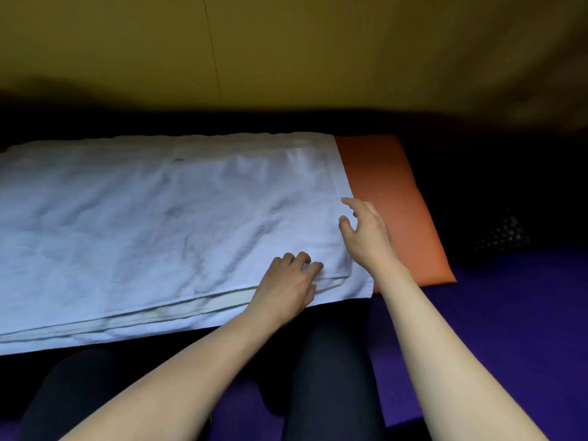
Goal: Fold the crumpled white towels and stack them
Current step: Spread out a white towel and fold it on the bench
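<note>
- Two bare forearms enter from the bottom edge, uncovered as far as the view reaches; no sleeve edge shows on either.
- The left hand [291,278] is bare, with no glove; its knuckles and the backs of the fingers are in view.
- The right hand [366,230] is likewise bare and ungloved, seen from the back and thumb side.
- Fingernails look short and plain, though the picture is too soft to be sure.
- The legs [331,377] are clothed in close-fitting dark trousers or leggings, black to charcoal, with a faint fine weave on the right thigh.
</note>
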`<state>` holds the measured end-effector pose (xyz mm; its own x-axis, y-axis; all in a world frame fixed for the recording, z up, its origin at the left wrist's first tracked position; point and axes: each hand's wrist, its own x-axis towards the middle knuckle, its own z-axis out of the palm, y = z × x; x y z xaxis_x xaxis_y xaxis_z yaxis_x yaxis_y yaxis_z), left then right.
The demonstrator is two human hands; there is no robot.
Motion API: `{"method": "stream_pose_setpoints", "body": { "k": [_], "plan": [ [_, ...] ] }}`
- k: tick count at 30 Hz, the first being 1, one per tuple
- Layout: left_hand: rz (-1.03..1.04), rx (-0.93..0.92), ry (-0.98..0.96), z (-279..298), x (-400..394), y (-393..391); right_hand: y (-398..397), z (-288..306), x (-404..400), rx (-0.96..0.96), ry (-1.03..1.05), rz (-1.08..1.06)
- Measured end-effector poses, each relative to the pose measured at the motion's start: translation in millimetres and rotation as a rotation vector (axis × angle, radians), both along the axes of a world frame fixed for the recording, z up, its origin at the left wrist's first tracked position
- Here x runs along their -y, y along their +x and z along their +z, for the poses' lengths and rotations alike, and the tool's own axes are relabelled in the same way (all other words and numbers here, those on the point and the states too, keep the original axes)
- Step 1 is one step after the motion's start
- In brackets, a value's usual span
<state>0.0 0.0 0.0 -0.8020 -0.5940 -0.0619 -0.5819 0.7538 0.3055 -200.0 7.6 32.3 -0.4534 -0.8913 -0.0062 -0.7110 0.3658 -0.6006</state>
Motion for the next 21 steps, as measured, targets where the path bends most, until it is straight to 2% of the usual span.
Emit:
{"method": "stream_pose_setpoints", "body": {
  "k": [5,10,13,16,21],
  "plan": [
    [0.039,0.126,-0.023,-7,9,-34,-24,-10,37,0.008,0.076,-0.001],
    [0.119,0.088,-0.051,-9,12,-49,-44,-14,83,0.021,0.161,0.015],
    [0.227,0.005,0.092,-5,14,-48,-53,-11,111,0.099,0.222,-0.025],
    [0.403,-0.161,0.274,3,13,-44,-55,-15,138,0.186,0.317,-0.078],
    [0.409,-0.222,0.401,22,8,-44,-45,-24,164,0.421,0.250,-0.274]
  ]
}}
